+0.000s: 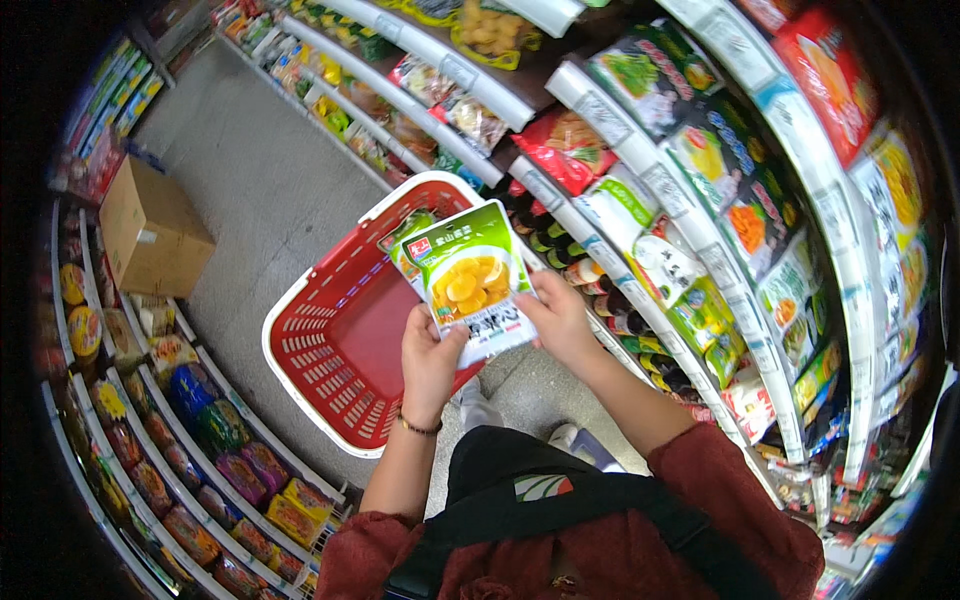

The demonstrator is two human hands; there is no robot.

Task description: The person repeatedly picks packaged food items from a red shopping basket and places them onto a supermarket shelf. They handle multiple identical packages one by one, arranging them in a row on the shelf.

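Both of my hands grip a flat green and white food packet (470, 270) with a picture of yellow pieces in a bowl. My left hand (430, 360) pinches its lower left edge, thumb on the front. At the lower right edge, my right hand (560, 318) has its thumb on the front too. Behind and below the packet is a red shopping basket (340, 340) with a white rim and slotted sides. Part of a green package (408, 230) shows at its far end, mostly hidden by the packet I hold.
Shelves of bagged foods (720, 180) rise along the right, with white label strips (640, 150) on their edges. Lower shelves on the left hold colourful packs (190, 535). A cardboard box (155, 230) stands at the far left beside the grey floor (250, 140). My feet are below the basket.
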